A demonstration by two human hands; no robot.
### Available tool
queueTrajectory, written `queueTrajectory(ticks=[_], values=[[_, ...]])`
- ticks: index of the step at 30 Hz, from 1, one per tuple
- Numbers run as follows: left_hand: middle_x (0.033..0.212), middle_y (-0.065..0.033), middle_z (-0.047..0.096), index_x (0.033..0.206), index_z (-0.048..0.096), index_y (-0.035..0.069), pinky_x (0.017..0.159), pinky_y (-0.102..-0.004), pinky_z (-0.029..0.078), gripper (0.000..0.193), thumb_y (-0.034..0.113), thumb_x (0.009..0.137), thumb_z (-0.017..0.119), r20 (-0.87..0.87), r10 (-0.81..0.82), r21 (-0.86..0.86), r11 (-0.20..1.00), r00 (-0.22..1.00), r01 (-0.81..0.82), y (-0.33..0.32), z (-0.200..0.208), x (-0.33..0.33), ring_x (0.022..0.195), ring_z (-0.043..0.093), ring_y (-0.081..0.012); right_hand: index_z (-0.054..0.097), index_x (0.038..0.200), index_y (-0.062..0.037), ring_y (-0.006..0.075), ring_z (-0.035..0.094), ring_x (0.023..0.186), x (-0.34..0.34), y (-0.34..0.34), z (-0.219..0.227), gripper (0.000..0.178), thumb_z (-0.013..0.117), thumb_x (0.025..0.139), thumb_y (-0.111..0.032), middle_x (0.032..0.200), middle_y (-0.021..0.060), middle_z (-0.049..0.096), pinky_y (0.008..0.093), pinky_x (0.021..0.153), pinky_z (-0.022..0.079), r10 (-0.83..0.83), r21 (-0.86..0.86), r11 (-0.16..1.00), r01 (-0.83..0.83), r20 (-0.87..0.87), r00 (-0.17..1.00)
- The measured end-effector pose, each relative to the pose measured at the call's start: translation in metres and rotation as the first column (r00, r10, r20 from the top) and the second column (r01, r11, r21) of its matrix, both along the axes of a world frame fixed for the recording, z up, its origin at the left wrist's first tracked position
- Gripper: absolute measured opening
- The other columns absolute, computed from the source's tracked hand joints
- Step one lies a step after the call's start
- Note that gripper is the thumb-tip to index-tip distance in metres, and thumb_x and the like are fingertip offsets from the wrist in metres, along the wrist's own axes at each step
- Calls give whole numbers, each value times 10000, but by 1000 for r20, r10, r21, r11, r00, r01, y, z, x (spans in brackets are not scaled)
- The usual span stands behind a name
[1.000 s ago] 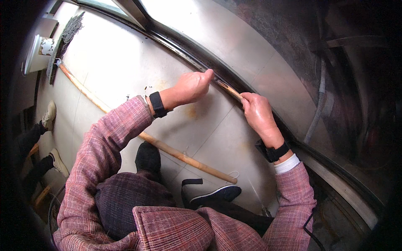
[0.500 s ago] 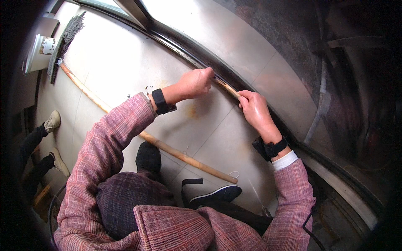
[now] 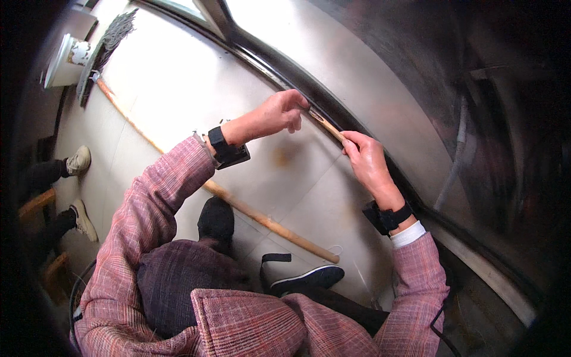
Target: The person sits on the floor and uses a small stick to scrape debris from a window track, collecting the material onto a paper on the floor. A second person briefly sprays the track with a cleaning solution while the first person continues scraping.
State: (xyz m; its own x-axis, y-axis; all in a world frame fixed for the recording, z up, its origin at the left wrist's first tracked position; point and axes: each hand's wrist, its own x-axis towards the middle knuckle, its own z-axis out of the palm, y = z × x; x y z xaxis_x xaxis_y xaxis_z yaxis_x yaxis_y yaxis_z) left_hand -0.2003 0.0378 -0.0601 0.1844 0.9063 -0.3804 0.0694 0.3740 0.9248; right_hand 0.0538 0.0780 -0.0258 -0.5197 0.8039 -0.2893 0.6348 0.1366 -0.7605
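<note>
My right hand pinches the near end of a short light-brown wooden stick between thumb and fingers. The stick points up and left, and its far end has a dark slot or split. Beside that end is my left hand, its fingers loosened and apart, with the index finger reaching toward the tip. Whether that fingertip touches the wood I cannot tell. Both hands are just on the near side of a dark metal frame edge.
A long wooden mop handle crosses the floor below my left forearm, leading to a grey mop head beside a white bucket. Another person's shoes are at the left. My dark shoe rests near the handle.
My left hand has opened from a closed grip at the stick's far end, baring its slotted tip. My right hand still holds the stick. The view has shifted slightly.
</note>
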Motion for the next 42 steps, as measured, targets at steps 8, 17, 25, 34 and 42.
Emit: queueTrajectory(ticks=[8,17,25,34,42], values=[[741,-6,633,1004,599,72,620,-208,463,121,102,971,486,-67,331,-32,942,941,-334,-68,21,-96,666,595,-76,667,1089,35,132,618,712,-59,-28,20,214,575,939,-85,782,74,664,269,669,499,208,-36,977,-212,-98,973],[764,8,612,937,621,60,640,-202,466,82,96,934,548,-256,519,-92,827,816,-555,-153,4,-180,691,566,-66,683,1040,-6,299,647,751,-174,-76,7,185,606,892,-85,839,176,664,368,696,508,455,199,881,-429,-114,883],[873,-106,686,1051,643,14,747,-333,533,205,106,876,587,-760,225,19,945,610,-326,-178,-29,-196,812,658,-203,651,1067,-65,366,614,809,-209,-103,-23,201,574,881,-67,855,166,597,438,715,514,534,254,803,-539,95,840],[806,-139,665,1001,625,9,695,-349,528,178,94,853,574,-735,160,-52,956,659,-289,-179,-27,-187,751,655,-222,626,1084,-85,309,587,897,-215,-103,-29,289,574,813,4,870,135,566,420,721,510,589,359,703,-614,189,786],[784,-160,657,933,630,29,682,-399,520,159,141,849,554,-783,252,89,950,568,-298,-180,-31,-187,752,652,-311,599,1060,-81,322,609,843,-207,-94,-18,223,550,851,-19,877,135,572,430,699,524,582,395,694,-602,184,792]])
